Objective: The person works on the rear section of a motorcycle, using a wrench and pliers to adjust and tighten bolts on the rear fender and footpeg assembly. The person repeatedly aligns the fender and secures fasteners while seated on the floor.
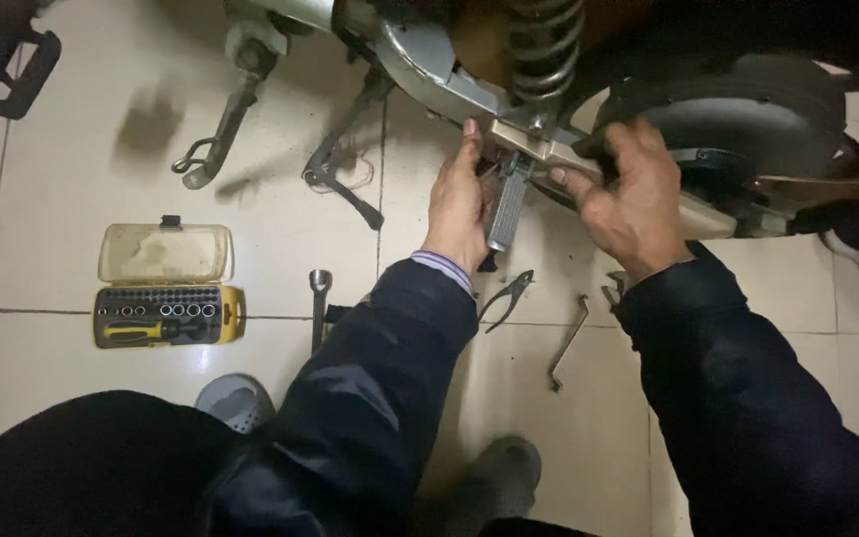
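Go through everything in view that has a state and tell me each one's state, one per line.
Yellow socket-and-bit case: open, clear lid folded back, lying flat on the tiled floor.
Grey ribbed footpeg: folded down, left hand resting against it.
Right hand: gripping the silver frame bracket.
Dark pliers: handles spread, lying on the floor.
Bent metal wrench: lying loose on the floor.

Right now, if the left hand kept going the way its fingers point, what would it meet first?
The left hand points up the picture beside the footpeg. Its fingertips already look to touch the silver bracket, so that comes first, with the spring beyond; depth is unclear.
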